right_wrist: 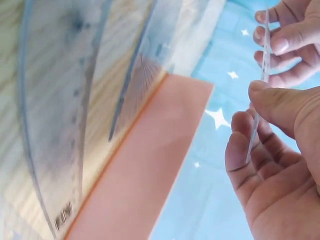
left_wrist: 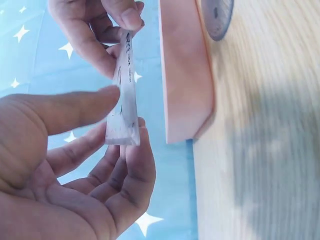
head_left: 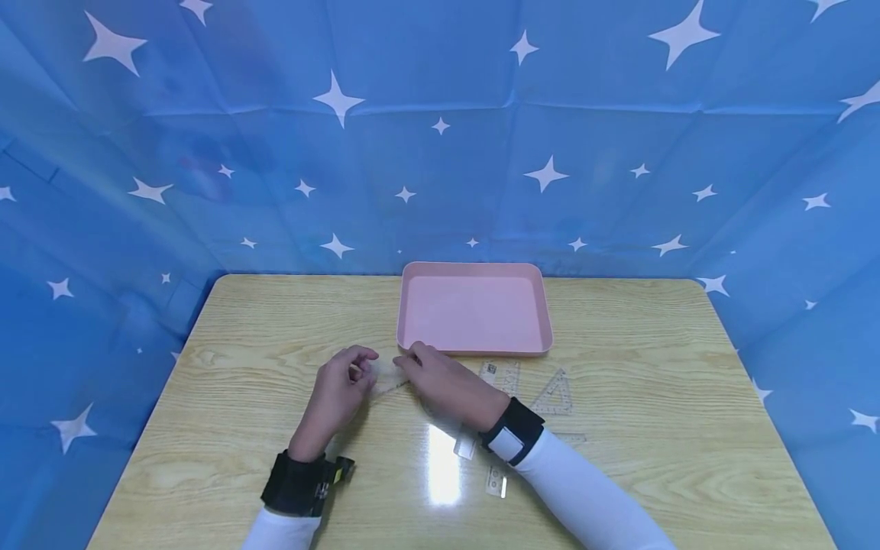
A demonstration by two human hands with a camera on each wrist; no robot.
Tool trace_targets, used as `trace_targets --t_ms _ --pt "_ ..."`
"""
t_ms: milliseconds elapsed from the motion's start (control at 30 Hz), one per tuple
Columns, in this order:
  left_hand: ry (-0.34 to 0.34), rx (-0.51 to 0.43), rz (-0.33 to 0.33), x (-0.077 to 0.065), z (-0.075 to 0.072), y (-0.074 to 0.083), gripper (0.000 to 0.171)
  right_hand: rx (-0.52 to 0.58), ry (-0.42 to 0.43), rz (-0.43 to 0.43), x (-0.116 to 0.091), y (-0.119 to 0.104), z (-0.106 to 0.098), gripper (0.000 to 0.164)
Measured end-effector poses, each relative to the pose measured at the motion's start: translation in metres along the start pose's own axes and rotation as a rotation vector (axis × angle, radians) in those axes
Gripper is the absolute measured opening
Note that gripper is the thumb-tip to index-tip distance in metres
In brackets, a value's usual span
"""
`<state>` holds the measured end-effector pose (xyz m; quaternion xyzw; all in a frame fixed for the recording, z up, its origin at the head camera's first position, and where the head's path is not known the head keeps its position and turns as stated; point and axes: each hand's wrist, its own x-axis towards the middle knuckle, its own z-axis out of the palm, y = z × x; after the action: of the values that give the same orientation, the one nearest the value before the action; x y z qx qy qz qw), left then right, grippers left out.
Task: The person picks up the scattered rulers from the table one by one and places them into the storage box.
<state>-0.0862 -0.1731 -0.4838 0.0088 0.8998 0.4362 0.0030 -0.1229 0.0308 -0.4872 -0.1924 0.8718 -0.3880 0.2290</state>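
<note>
Above the table just in front of the pink tray, a flat clear plastic piece (left_wrist: 122,107) with printed marks is held between both hands, tilted nearly edge-on in the wrist views. My left hand (head_left: 337,393) pinches one end between thumb and fingers. At the other end, the thumb and curled fingers of my right hand (head_left: 454,386) grip it. Its full outline is hidden by the fingers. A clear set square (head_left: 564,393) lies on the table right of my right hand. Beneath that forearm a clear ruler (head_left: 464,445) is partly covered.
The pink tray (head_left: 474,353) stands at the table's back edge. Another clear ruler's end (head_left: 496,483) shows near the right sleeve, and further clear plastic pieces (head_left: 511,376) lie between tray and wrist. A starred blue cloth (head_left: 440,168) hangs behind the wooden table (head_left: 653,382).
</note>
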Motion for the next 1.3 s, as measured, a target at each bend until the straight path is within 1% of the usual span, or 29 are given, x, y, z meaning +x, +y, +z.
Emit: trace_targets --t_ms 100,200,233,333,400,467,500,533,567,600,633,667,733,800,833,1100,1300 --pt "0.028 0.0 0.032 0.0 -0.001 0.007 0.028 0.056 0.021 0.012 -0.003 -0.002 -0.006 0.057" --pt "0.038 0.015 0.063 -0.001 -0.002 0.014 0.029 0.08 0.036 0.011 -0.006 -0.005 -0.013 0.055" --pt "0.037 0.017 0.067 -0.001 -0.003 0.017 0.029 0.079 0.04 0.008 -0.008 -0.006 -0.015 0.055" --pt "0.025 0.007 0.07 -0.001 -0.004 0.023 0.032 0.041 0.065 -0.042 -0.011 -0.005 -0.02 0.05" --pt "0.016 0.012 0.075 -0.001 -0.003 0.027 0.037 0.014 0.095 -0.081 -0.013 -0.003 -0.023 0.043" --pt "0.009 0.017 0.082 0.0 -0.002 0.031 0.045 -0.154 0.125 -0.228 -0.016 0.0 -0.027 0.032" --pt "0.007 0.023 0.09 0.0 -0.002 0.032 0.049 -0.23 0.146 -0.298 -0.018 0.002 -0.03 0.027" --pt "0.005 0.035 0.102 0.001 -0.001 0.034 0.052 -0.331 0.18 -0.382 -0.019 0.004 -0.032 0.025" --pt "0.003 0.051 0.113 0.002 0.0 0.035 0.056 -0.429 0.223 -0.456 -0.02 0.005 -0.034 0.026" --pt "0.002 0.065 0.122 0.002 0.001 0.037 0.059 -0.505 0.266 -0.523 -0.021 0.007 -0.037 0.029" --pt "0.002 0.08 0.131 0.003 0.002 0.039 0.061 -0.589 0.311 -0.593 -0.022 0.008 -0.039 0.036" --pt "0.001 0.098 0.14 0.003 0.003 0.041 0.063 -0.61 0.334 -0.619 -0.023 0.009 -0.042 0.04" --pt "0.004 0.134 0.16 0.005 0.005 0.045 0.065 -0.619 0.359 -0.638 -0.023 0.01 -0.046 0.043" --pt "0.006 0.158 0.183 0.007 0.007 0.049 0.066 -0.629 0.371 -0.639 -0.023 0.011 -0.051 0.045" --pt "0.009 0.169 0.195 0.009 0.008 0.051 0.066 -0.654 0.381 -0.643 -0.022 0.012 -0.053 0.047" --pt "0.015 0.264 0.273 0.029 0.019 0.06 0.063 -0.797 0.396 -0.586 -0.018 0.014 -0.072 0.044" --pt "0.015 0.285 0.348 0.045 0.025 0.065 0.06 -0.881 0.377 -0.512 -0.012 0.017 -0.087 0.043"
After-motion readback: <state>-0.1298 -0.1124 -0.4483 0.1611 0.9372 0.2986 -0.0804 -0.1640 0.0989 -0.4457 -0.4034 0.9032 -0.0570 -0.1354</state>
